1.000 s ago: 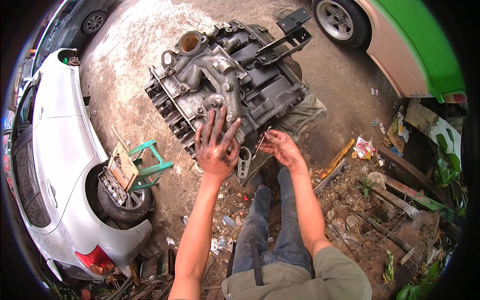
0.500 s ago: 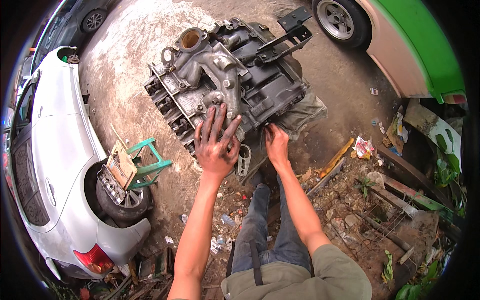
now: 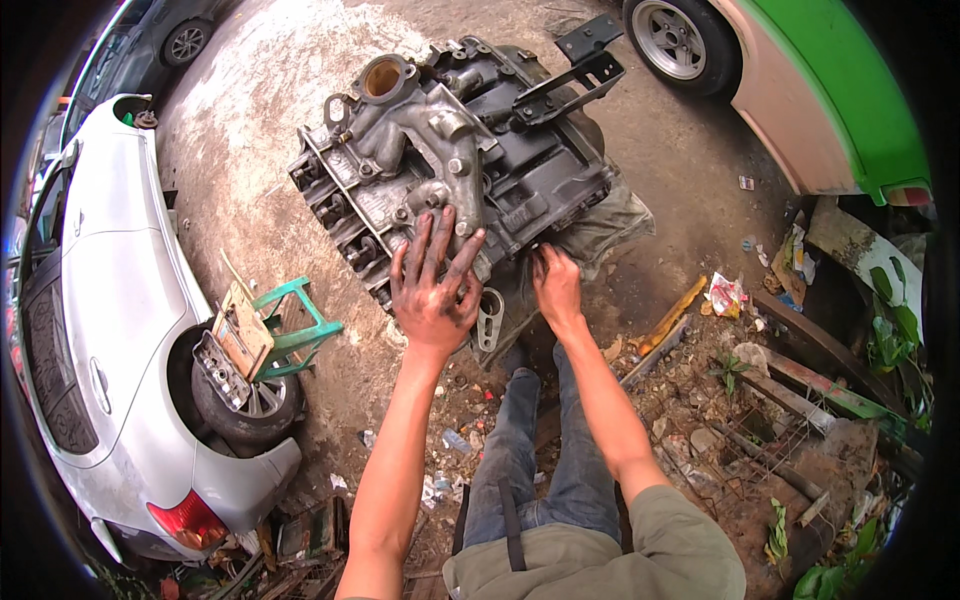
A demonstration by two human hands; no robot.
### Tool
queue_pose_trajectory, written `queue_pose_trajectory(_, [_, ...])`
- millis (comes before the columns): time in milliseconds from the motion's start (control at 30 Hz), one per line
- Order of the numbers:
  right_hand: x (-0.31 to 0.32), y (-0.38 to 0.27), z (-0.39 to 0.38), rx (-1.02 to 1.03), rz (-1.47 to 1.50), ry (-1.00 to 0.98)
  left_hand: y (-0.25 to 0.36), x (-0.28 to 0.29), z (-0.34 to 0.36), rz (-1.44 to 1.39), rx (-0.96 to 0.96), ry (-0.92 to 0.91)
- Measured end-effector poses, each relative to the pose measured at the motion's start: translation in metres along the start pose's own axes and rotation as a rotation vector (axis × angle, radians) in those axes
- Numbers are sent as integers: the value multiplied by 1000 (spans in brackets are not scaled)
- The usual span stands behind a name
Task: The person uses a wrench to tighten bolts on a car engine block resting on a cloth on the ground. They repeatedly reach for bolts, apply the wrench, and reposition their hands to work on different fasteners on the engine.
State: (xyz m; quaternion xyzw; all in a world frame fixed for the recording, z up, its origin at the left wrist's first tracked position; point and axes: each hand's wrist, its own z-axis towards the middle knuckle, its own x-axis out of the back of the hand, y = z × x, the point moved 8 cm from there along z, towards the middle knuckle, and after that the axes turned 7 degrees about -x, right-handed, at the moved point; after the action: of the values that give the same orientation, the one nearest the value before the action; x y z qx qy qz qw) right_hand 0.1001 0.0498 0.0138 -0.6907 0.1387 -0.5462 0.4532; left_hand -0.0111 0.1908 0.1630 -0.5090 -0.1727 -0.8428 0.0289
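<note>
A greasy car engine (image 3: 530, 185) stands in front of me, with a cast metal intake manifold (image 3: 455, 160) on its upper left side. My left hand (image 3: 435, 285), blackened with grease, lies on the engine's near end with its fingers spread. At the lower near edge of the engine, my right hand (image 3: 556, 285) has its fingers bent and pressed together. Whatever those fingertips hold, if anything, is hidden under the edge. Between my hands a metal bracket with holes (image 3: 488, 322) sticks out toward me. A grey cloth (image 3: 625, 222) lies beneath the engine on the right.
On the left a silver car (image 3: 130, 330) stands beside a green stool (image 3: 300, 325) bearing a wooden board and a metal part (image 3: 222, 370). A green and pink vehicle (image 3: 820, 90) is at the far right. Rubble, litter and planks (image 3: 785, 395) cover the ground at the near right.
My right hand has shifted very slightly at the engine's lower edge. My left hand stays in place on the engine.
</note>
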Motion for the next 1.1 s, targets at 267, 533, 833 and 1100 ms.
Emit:
queue_pose_trajectory(267, [-1, -2, 0, 6, -45, -7, 0, -1, -1, -4, 1, -5])
queue_pose_trajectory(533, [-3, -2, 2, -5, -47, -11, -1, 0, 0, -13, 8, -7])
queue_pose_trajectory(833, [-30, 28, 5, -253, 392, -324, 0, 1, 1, -13, 2, -9])
queue_pose_trajectory(1100, [-45, 35, -8, -848, 1544, -755, 4, 4, 4, -1, -10, -18])
